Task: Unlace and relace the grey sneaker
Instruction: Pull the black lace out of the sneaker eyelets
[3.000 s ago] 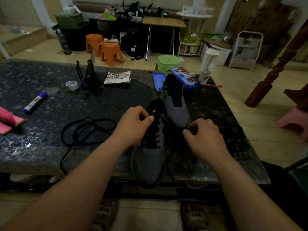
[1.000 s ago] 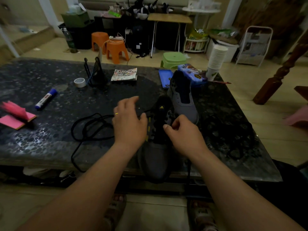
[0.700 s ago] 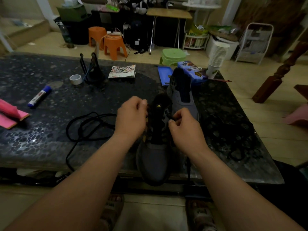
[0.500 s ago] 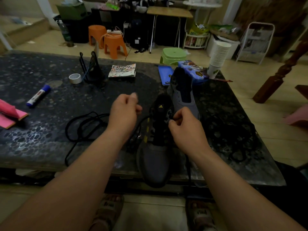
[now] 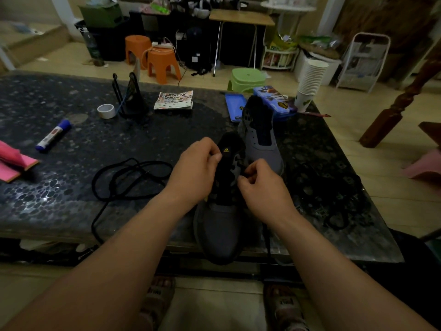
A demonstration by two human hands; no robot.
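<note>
Working the top eyelets of the grey sneaker [image 5: 220,225], lower centre.
Toe faces the person for reach; right hand [image 5: 261,189] pinches its lace [image 5: 266,237]; left hand [image 5: 198,170] curls tightly, hold unclear.

The speckled table [image 5: 71,201] bears the grey sneaker [image 5: 222,228], a 2nd sneaker [image 5: 265,146], a black lace [image 5: 119,174], marker [image 5: 53,136] and tape [image 5: 106,111].

The grey sneaker [image 5: 220,225] stands upright at the near edge of the tabletop [image 5: 71,199], its toe overhanging toward the person. Its black tongue, with a small yellow logo, is raised. Its black lace [image 5: 267,237] trails from the right side over the edge.
</note>
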